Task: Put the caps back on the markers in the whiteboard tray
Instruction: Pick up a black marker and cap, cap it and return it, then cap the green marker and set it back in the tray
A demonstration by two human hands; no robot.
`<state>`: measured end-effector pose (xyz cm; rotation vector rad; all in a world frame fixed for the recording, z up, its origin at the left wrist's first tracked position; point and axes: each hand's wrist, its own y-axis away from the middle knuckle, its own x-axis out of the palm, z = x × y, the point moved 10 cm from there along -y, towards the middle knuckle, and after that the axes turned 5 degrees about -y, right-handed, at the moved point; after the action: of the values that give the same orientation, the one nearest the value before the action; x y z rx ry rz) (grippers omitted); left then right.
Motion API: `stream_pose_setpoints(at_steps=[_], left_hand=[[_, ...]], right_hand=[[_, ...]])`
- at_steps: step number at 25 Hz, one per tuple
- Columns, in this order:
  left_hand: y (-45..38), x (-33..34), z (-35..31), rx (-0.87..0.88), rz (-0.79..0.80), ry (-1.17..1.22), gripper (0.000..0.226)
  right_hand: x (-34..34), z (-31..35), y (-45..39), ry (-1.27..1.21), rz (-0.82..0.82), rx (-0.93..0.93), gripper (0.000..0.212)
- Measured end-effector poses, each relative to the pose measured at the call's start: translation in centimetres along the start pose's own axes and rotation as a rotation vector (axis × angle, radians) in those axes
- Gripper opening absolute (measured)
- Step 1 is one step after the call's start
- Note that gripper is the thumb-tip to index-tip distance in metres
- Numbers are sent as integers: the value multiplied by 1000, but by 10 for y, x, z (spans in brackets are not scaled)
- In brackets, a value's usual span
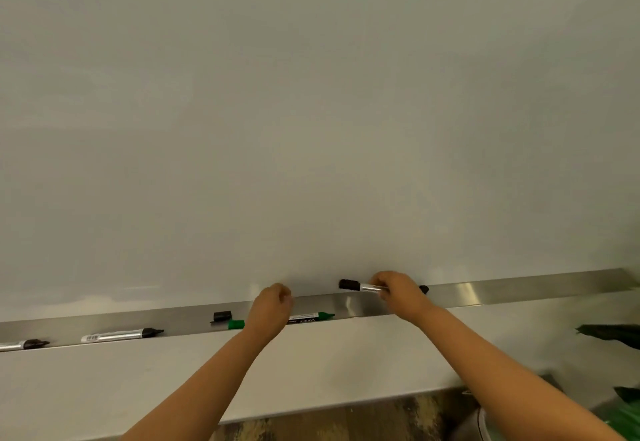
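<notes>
Here the right hand (398, 290) pinches a capped black marker (363, 286) above the tray (519, 286); the left hand (273, 305) is curled loosely, grip unclear.

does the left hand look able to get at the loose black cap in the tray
Probably yes. The loose black cap lies in the tray just left of the left hand, with only the green marker nearby and nothing covering it.

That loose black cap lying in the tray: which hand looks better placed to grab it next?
Probably the left hand: it appears empty and hovers just right of the black cap. The right hand is farther away and already holds a capped black marker.
</notes>
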<state>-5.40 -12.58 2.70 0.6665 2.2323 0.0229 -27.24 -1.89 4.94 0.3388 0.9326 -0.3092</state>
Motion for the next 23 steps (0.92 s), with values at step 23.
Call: stream_pose_setpoints(at_steps=[23], left_hand=[[8, 9, 16, 264, 19, -393, 40]], right_hand=[[38, 22, -2, 178, -9, -140, 34]])
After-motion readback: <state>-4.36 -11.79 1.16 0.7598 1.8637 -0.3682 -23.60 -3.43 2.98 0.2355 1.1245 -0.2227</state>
